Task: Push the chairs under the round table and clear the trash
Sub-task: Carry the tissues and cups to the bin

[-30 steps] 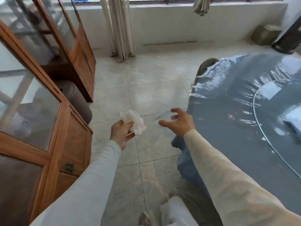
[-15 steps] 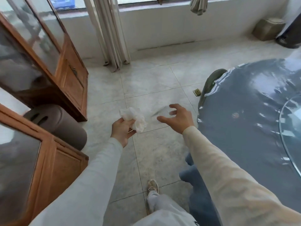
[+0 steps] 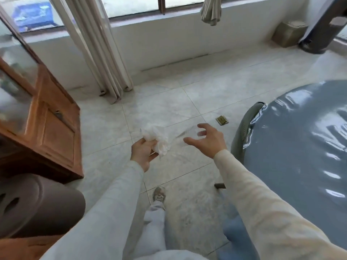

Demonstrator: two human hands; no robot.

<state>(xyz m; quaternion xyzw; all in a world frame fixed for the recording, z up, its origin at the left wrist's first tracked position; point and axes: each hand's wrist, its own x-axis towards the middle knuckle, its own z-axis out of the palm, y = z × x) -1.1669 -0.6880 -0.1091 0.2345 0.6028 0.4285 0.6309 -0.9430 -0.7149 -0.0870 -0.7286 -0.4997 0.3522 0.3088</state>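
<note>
Left hand [image 3: 143, 152] clenched a crumpled white tissue [image 3: 158, 136]; right hand [image 3: 210, 141] curved round a clear plastic piece [image 3: 189, 133] beside the glossy round table [image 3: 300, 147]

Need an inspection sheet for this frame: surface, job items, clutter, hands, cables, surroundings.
Surface: round table, grey-blue cover under glossy clear film.
Job's things: crumpled tissue in the left hand; see-through cup, faint, at the right hand; chair with its back against the table rim.
Clutter: small brass plate on the floor tiles.
Hands: left hand grips the tissue; right hand has fingers curled round the cup.
Cables: nothing seen.
Surroundings: wooden cabinet and brown bin at left; curtain below the window; olive bin by the far wall.
</note>
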